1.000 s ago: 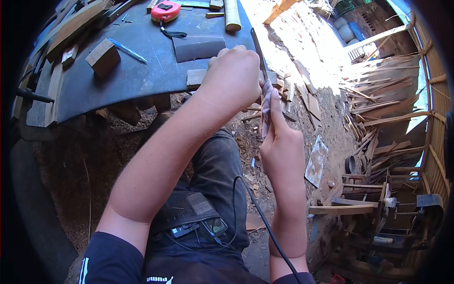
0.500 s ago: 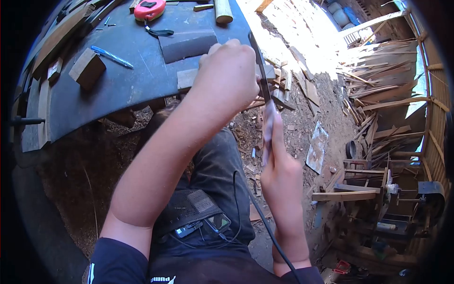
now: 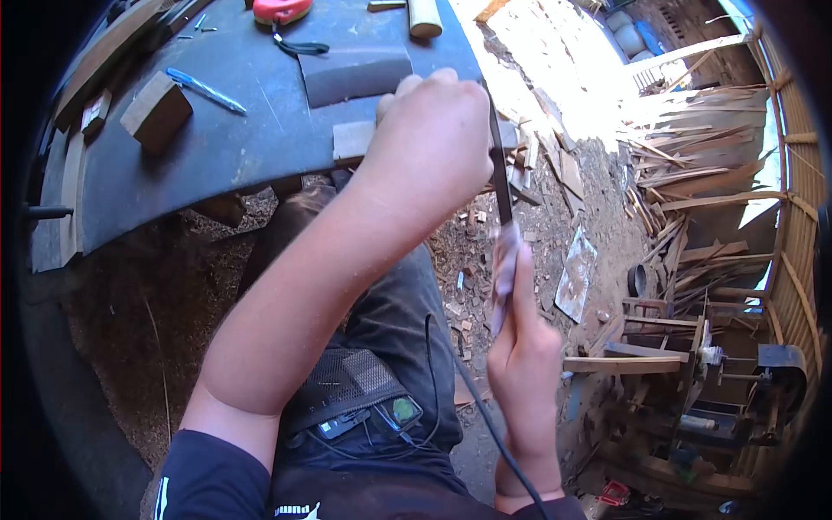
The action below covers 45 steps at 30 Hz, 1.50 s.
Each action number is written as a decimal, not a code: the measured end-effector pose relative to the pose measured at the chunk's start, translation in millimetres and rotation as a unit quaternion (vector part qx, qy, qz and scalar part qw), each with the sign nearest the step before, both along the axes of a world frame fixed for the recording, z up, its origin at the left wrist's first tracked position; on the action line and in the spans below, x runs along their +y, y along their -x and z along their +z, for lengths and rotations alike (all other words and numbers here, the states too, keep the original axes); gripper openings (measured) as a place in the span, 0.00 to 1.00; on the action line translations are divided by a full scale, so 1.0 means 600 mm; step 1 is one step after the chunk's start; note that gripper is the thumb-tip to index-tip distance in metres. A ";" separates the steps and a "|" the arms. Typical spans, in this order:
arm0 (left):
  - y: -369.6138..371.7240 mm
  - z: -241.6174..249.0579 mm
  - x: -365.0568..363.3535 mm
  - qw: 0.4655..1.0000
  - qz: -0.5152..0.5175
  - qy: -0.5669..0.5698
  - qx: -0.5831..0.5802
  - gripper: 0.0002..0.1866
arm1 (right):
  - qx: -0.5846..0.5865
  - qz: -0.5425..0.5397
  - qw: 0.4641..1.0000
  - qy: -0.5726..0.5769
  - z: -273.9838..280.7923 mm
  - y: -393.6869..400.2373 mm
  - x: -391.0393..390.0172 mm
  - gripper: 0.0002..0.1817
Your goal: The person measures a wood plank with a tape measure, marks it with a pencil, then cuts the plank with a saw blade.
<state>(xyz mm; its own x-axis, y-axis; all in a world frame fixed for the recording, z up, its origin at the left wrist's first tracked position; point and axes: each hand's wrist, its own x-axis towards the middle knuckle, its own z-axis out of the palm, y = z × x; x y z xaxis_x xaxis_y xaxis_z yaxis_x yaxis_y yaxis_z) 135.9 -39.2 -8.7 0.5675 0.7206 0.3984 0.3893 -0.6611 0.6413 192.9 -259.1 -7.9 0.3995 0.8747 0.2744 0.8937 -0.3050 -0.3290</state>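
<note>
My right hand [image 3: 524, 347] is closed around the whitish, wrapped handle [image 3: 504, 269] of what looks like a flat file, index finger stretched along it. The file's long dark blade [image 3: 503, 178] points away from me, along the right side of my left hand [image 3: 438, 130]. That hand is closed over a pale wood piece [image 3: 354, 140] at the table's edge; the piece's left end shows, but my fingers are mostly hidden. Whether the blade touches the wood cannot be made out. A dark grey rectangular block [image 3: 357, 76] lies just beyond my left hand.
On the dark table [image 3: 260, 130] lie a wood block [image 3: 158, 113], a blue pen [image 3: 206, 91], a red tape measure [image 3: 282, 10] and a wooden handle [image 3: 425, 19]. Wood scraps litter the ground. A machine [image 3: 724, 373] stands at right, below piled offcuts [image 3: 702, 173]. A cable [image 3: 485, 412] crosses my lap.
My right hand has drawn the file back toward me, so its handle sits lower and farther from my left hand. The left hand keeps its grip; the whole view has shifted slightly.
</note>
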 end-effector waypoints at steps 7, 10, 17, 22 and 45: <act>0.002 0.014 -0.002 0.999 -0.037 0.029 0.019 0.13 | 0.039 -0.070 0.997 0.016 -0.038 0.015 0.035 0.39; 0.001 0.007 -0.002 1.000 -0.027 0.014 0.001 0.14 | 0.064 -0.024 0.998 0.000 -0.003 0.023 -0.014 0.38; -0.001 0.013 0.005 0.996 -0.061 0.060 0.002 0.13 | 0.094 -0.110 0.975 0.170 0.055 0.016 0.057 0.41; -0.005 0.000 0.006 1.000 -0.026 -0.001 -0.004 0.13 | 0.098 -0.025 0.995 0.028 0.065 0.028 -0.024 0.35; 0.000 0.005 0.006 1.000 -0.019 0.018 0.013 0.15 | 0.068 -0.042 0.996 0.035 0.016 0.014 0.007 0.37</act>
<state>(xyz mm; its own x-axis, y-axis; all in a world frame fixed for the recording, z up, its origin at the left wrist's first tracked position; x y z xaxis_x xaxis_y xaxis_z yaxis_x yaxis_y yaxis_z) 135.7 -35.9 -5.6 0.6050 0.7118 0.3568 0.3816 -0.6526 0.6546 184.4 -255.0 1.6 0.5010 0.8520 0.1523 0.8131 -0.4031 -0.4199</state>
